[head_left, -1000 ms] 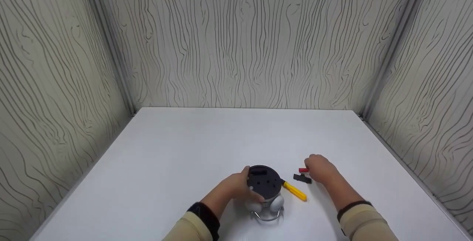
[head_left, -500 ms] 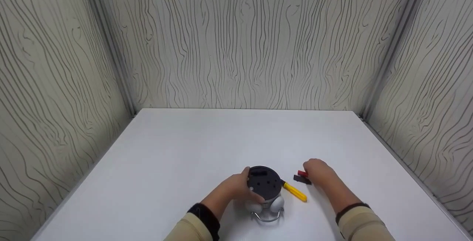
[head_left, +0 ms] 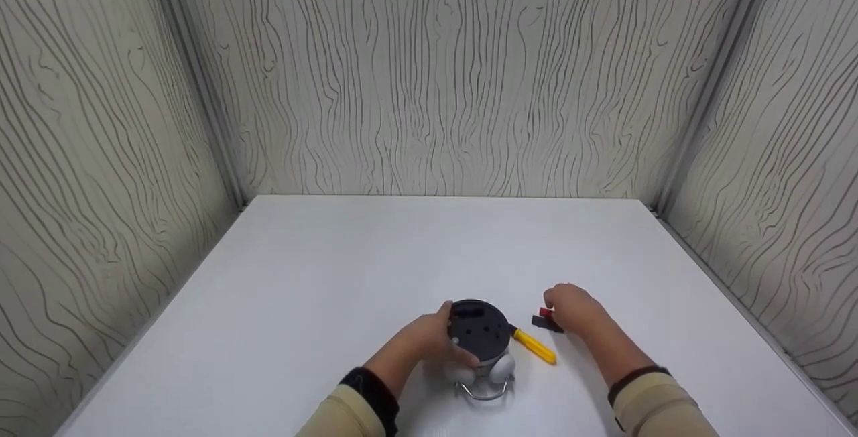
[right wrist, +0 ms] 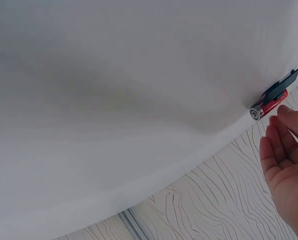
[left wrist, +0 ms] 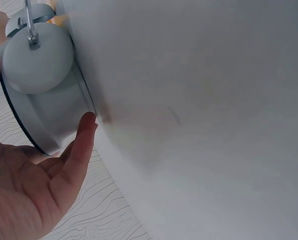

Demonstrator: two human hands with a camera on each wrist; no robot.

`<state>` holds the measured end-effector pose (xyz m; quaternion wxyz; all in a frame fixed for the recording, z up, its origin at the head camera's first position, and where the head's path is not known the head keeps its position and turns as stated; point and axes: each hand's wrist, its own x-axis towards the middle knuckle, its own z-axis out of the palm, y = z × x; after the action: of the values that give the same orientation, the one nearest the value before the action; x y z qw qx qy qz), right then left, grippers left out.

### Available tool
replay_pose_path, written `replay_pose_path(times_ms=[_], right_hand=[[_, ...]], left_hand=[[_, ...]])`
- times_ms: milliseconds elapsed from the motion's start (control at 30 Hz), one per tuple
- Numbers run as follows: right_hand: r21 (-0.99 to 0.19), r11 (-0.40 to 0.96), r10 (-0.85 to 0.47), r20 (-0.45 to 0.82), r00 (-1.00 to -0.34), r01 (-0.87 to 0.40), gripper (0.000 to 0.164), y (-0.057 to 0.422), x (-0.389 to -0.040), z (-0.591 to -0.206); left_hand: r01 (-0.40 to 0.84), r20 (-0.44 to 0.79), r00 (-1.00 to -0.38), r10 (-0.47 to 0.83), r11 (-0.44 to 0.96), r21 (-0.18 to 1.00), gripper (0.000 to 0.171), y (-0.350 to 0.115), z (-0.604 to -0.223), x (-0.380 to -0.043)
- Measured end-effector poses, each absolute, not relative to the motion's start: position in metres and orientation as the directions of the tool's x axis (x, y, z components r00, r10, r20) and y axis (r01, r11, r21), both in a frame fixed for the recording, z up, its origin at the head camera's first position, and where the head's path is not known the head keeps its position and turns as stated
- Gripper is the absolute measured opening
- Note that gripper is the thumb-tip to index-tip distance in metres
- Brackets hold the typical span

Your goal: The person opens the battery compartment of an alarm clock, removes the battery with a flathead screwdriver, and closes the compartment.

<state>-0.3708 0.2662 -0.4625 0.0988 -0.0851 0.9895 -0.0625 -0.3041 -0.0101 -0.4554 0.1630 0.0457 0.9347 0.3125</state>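
Note:
A white twin-bell alarm clock (head_left: 479, 333) lies face down, its black back (left wrist: 18, 117) upward. My left hand (head_left: 432, 340) grips the clock's round body from the left, thumb on the near side; in the left wrist view its fingers (left wrist: 81, 145) curve around the rim. To the right, a red battery (right wrist: 273, 104) lies against a small black battery cover (right wrist: 281, 87). My right hand (head_left: 576, 309) is just beside them, its fingers (right wrist: 276, 145) loosely bent near the battery's end, apparently not around it. In the head view this hand partly hides both pieces.
A screwdriver with a yellow handle (head_left: 535, 346) lies between the clock and the battery cover, its dark end against the clock. The white table (head_left: 348, 256) is enclosed by wood-grain patterned panels (head_left: 429, 75) at the back and sides.
The red battery has turned and shifted nearer the black battery cover. My right hand has moved slightly left, its fingertips a little raised. The left hand and clock have stayed put.

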Motion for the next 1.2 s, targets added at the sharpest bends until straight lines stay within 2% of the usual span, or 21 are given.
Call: replay_pose_path(times_ms=[400,533,700,1200], right_hand=[[-0.149,0.966,-0.231,-0.142,-0.963,-0.21,0.011,0.2604,-0.3662,-0.4665],[-0.116,0.959,-0.269,-0.109,-0.957,-0.257,0.009,0.2614,-0.3651,-0.4701],[-0.101,0.962,-0.264,-0.113,-0.958,-0.253,0.007,0.2596,-0.3637,-0.4697],[-0.238,0.956,-0.224,-0.214,-0.951,-0.172,0.013,0.2607,-0.3628,-0.465]], left_hand=[[-0.024,-0.279,-0.943,0.182,0.798,0.602,0.119,-0.0089,-0.456,-0.3037],[-0.006,-0.266,-0.945,0.189,0.804,0.595,0.117,-0.01,-0.4563,-0.3033],[0.011,-0.252,-0.947,0.2,0.803,0.596,0.117,-0.0114,-0.4565,-0.3031],[0.006,-0.253,-0.947,0.198,0.8,0.6,0.118,-0.0115,-0.4583,-0.305]])
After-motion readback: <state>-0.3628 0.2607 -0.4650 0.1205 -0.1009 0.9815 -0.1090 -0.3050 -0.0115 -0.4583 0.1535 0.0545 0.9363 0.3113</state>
